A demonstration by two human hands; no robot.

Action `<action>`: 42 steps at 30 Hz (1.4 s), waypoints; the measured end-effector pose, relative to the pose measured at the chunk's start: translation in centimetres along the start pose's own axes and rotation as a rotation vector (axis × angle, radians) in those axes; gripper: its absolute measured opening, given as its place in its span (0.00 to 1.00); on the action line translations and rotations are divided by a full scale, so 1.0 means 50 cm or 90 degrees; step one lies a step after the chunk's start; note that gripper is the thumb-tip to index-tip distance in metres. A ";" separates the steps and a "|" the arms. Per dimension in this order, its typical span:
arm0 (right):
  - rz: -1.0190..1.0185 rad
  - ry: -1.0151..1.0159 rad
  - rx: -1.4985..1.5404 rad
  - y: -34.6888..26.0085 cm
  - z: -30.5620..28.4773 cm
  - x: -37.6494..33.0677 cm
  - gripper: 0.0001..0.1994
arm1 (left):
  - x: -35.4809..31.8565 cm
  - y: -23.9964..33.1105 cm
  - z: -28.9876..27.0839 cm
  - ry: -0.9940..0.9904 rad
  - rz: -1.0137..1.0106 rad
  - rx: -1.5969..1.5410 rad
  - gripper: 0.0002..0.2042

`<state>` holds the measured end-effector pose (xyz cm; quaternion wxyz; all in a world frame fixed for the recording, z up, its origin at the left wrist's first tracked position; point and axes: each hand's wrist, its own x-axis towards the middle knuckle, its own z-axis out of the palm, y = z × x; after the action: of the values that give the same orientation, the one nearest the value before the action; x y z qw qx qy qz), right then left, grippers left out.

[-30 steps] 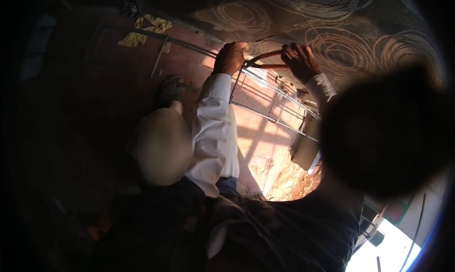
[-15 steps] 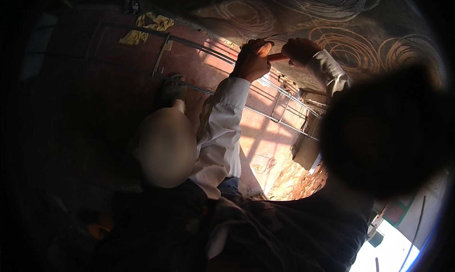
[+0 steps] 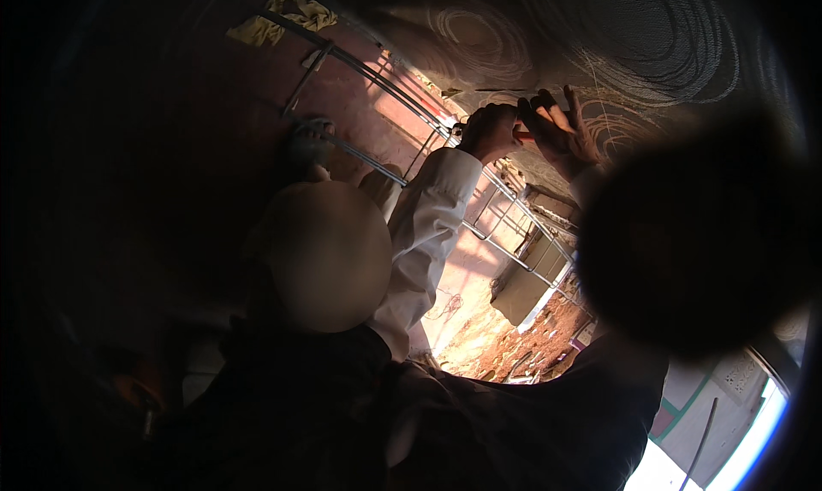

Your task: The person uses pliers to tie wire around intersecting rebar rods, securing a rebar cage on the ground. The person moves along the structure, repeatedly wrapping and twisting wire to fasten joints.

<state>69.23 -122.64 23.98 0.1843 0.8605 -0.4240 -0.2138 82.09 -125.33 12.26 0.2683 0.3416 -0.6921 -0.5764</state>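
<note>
My left hand [image 3: 492, 131], in a pale long sleeve, is closed around a tool whose red handle [image 3: 525, 136] sticks out toward the right. Its working end is mostly hidden, so its kind does not show. Close beside that handle, my right hand [image 3: 561, 133] has its fingers spread apart; whether the palm touches the handle I cannot tell. Below and around the left hand runs a frame of long steel bars [image 3: 377, 167] joined by bent cross ties [image 3: 304, 80].
Behind the hands rises a dark surface [image 3: 599, 46] marked with swirling circular lines. A yellow cloth [image 3: 300, 16] lies at the far left. A block-like slab [image 3: 527, 285] sits beside reddish soil [image 3: 488, 345]. A blurred pale oval [image 3: 330, 255] and a dark shape [image 3: 693, 243] cover parts of the view.
My right hand has opened from a closed grip near the red handle, its fingers now spread. My left hand still holds the tool and appears slightly farther right and lower; the view has shifted.
</note>
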 end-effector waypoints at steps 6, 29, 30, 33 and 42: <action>0.065 -0.183 0.020 0.002 -0.011 0.030 0.09 | 0.007 -0.004 0.034 0.030 0.016 0.001 0.17; 0.056 -0.688 0.235 0.075 -0.021 0.155 0.23 | -0.342 0.274 -0.472 -0.089 -0.215 0.501 0.17; 0.009 -0.596 0.202 0.077 -0.014 0.149 0.23 | -0.362 0.292 -0.502 -0.130 -0.237 0.521 0.17; -0.040 -0.185 0.003 0.012 -0.042 0.105 0.12 | -0.366 0.272 -0.494 -0.113 -0.226 0.581 0.16; 0.050 -0.197 0.009 0.009 0.000 0.055 0.12 | -0.369 0.213 -0.398 0.087 -0.209 0.658 0.16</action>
<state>70.43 -125.12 23.66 0.1187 0.8013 -0.4824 -0.3335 107.05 -122.03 26.93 0.0162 0.5691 -0.8039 -0.1720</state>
